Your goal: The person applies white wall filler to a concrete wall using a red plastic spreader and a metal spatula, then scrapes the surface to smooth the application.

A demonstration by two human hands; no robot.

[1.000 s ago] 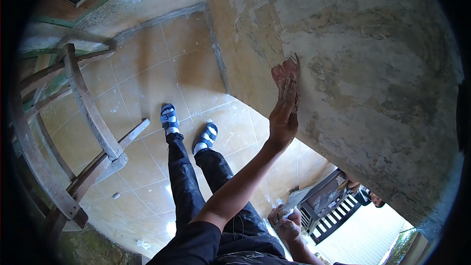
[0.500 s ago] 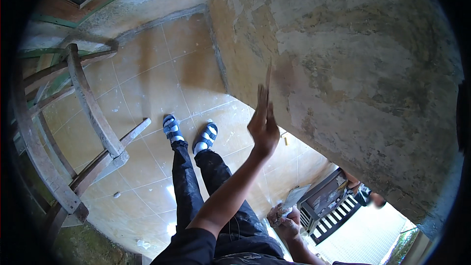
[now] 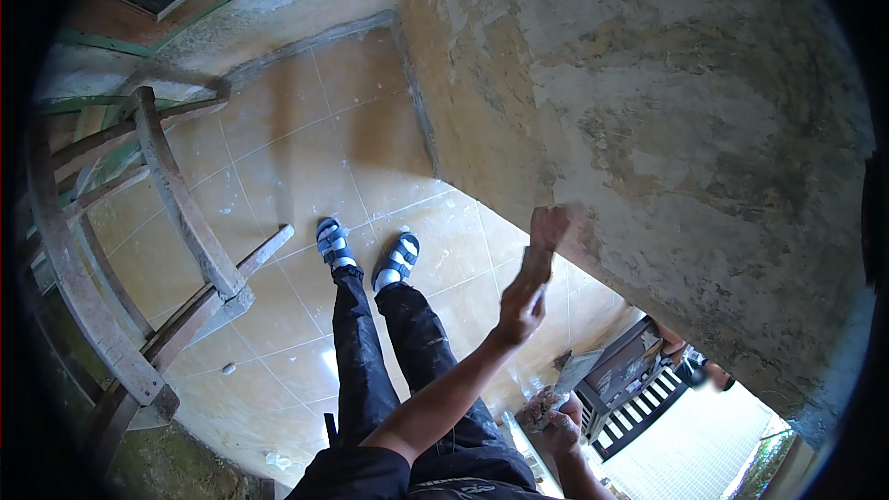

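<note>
My left hand [image 3: 523,307] reaches across to the lower edge of the patchy plastered wall [image 3: 667,102]. Its fingers are closed on a thin, flat, brownish scraper [image 3: 549,230], whose far end is at the wall surface; motion blurs it, and I cannot tell whether it touches. Lower down, near my right thigh, my right hand [image 3: 563,428] is closed around a whitish, lumpy handful of putty [image 3: 537,409]. A pale flat blade [image 3: 576,368] sticks up from that hand; its handle is hidden.
A worn wooden trestle [image 3: 185,194] stands on the left of the tiled floor [image 3: 306,148]. My sandalled feet [image 3: 396,255] are mid-floor. A dark slatted bench [image 3: 634,398] and another person [image 3: 690,372] are at the lower right. A window frame [image 3: 120,18] is at upper left.
My left hand has come down and to the right along the wall, and the scraper has turned from edge-on to show its flat side. My right hand has shifted slightly right.
</note>
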